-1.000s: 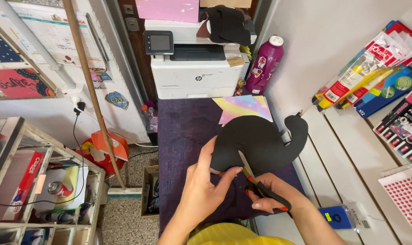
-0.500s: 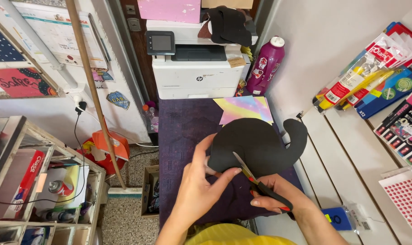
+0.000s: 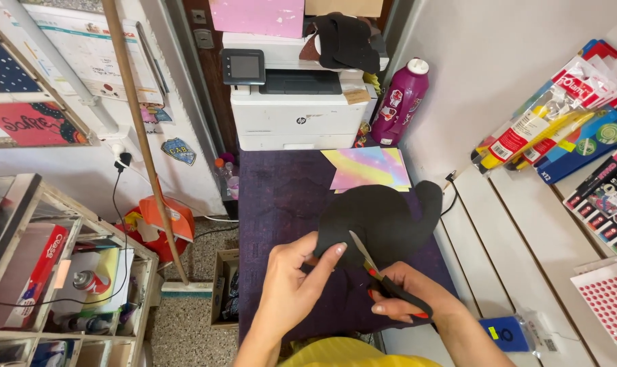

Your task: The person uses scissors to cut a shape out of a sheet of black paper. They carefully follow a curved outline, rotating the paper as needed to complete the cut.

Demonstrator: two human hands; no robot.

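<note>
Black foam shape, pinched by left hand, meets right-hand scissors near pastel sheet.

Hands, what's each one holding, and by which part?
Left hand pinches the black sheet at its near edge; right hand grips the scissors by the handles.

Narrow purple-clothed table runs to back wall. White printer at far end, magenta bottle beside it. Wooden pole leans at left wall. Wood shelf unit at left. Speckled floor. White slatted panel at right w/ hanging packets.
</note>
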